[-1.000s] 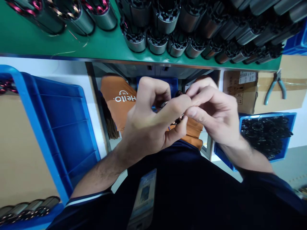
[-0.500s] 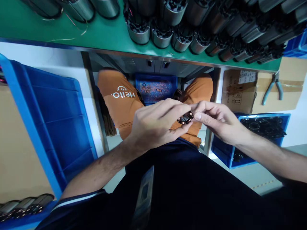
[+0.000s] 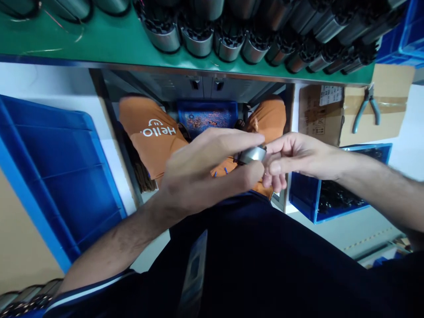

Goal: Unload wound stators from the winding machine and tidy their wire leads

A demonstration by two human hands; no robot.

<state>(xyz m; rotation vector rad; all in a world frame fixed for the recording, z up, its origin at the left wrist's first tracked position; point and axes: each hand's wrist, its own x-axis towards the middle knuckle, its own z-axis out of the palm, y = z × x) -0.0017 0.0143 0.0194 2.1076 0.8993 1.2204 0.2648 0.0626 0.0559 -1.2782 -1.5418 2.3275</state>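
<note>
My left hand (image 3: 205, 165) is closed around a motor stator (image 3: 253, 155), gripping it between the thumb and fingers above my lap. The stator has a smooth silvery metal side and dark end parts; its lower end is partly hidden by the fingers. Close against its right end is my right hand (image 3: 296, 155), with the fingers curled and the thumb pressed in. Whatever those fingertips pinch is too small to make out. On the green bench (image 3: 109, 51) ahead, several similar stators (image 3: 198, 42) stand in rows.
Pliers (image 3: 368, 106) lie on a cardboard box (image 3: 392, 95) at the right. Beneath it, a blue bin (image 3: 303, 198) holds black parts. A blue tray (image 3: 208, 106) with copper-coloured scraps sits between my feet. Large blue crates (image 3: 66, 163) stand at the left.
My left hand has turned the stator, so its metal side now shows instead of the copper-wound end. The right fingers have curled beside it. The whole view has shifted slightly.
</note>
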